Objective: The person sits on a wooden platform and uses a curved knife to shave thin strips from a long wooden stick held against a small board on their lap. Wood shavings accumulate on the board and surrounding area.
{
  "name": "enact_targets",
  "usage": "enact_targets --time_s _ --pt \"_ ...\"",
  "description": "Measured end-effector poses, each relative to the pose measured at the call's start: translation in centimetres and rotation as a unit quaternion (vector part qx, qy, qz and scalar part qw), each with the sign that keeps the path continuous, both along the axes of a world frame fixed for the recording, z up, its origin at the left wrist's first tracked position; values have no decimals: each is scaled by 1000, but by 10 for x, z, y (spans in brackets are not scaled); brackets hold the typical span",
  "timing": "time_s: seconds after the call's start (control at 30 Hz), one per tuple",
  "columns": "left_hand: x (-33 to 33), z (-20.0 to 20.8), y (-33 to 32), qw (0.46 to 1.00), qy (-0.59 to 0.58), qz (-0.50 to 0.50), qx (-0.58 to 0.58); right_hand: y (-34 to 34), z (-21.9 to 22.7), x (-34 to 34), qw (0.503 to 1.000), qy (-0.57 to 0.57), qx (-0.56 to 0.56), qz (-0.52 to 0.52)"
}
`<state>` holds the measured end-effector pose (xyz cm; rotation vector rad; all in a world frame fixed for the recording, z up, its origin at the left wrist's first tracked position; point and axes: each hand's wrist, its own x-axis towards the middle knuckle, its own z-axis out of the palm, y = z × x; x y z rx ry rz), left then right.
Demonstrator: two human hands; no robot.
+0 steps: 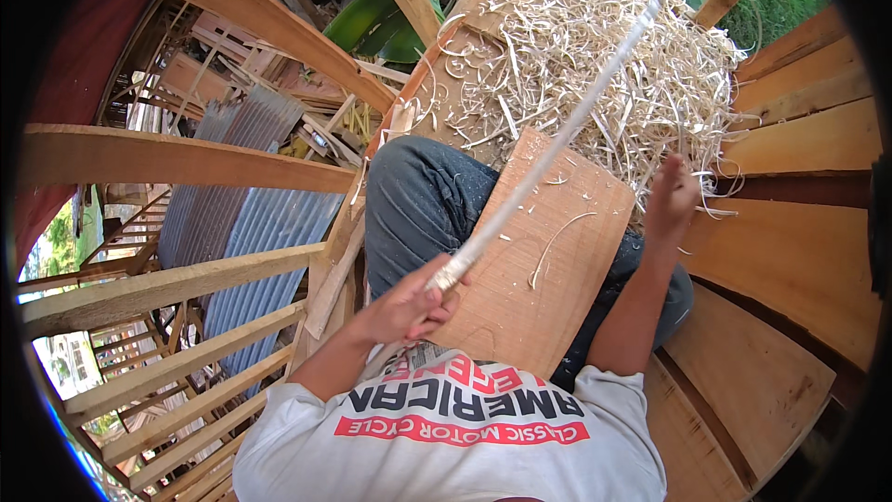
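My left hand (pixel 413 305) is wrapped round a long, pale, slender stick (pixel 557 144), close to its lower part. The stick slants up and to the right, past the top edge of the view. A flat wooden board (pixel 567 251) lies across my lap under it, with a few curled shavings on it. Out to the right of the board, my right hand (pixel 673 195) is raised with its fingers curled in. A thin narrow shape shows just above those fingers, too unclear to name. Beyond the board spreads a thick heap of pale wood shavings (pixel 595 56).
Wooden rails (pixel 186 160) stand along my left side, with corrugated metal sheets (pixel 269 242) and scrap wood below them. Wide planks (pixel 790 260) form a wall at right. Large green leaves (pixel 381 23) show behind the far posts.
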<state>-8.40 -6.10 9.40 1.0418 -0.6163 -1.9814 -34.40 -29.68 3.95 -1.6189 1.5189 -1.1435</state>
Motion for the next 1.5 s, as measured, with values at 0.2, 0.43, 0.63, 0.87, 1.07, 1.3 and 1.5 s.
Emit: enact_targets --time_s 0.2,0.43,0.63,0.87,1.07,1.3,1.5 --pt "18 7 -26 998 31 50 -29 75 11 84 961 111 -48 248" --pt "-7 9 -24 999 23 17 -33 64 -3 71 954 158 -150 208" --pt "-17 10 -26 999 22 4 -44 51 -5 60 944 176 -228 158" --pt "-24 9 -20 997 70 5 -29 39 -11 46 968 154 -170 101" --pt "-46 -9 -4 991 83 -104 10 -36 -27 -44 980 -124 59 -144" --pt "2 1 -19 995 83 61 -1 41 -3 34 990 23 -32 139" --pt "-6 15 -25 991 -91 77 -60 77 2 84 960 100 -72 252"
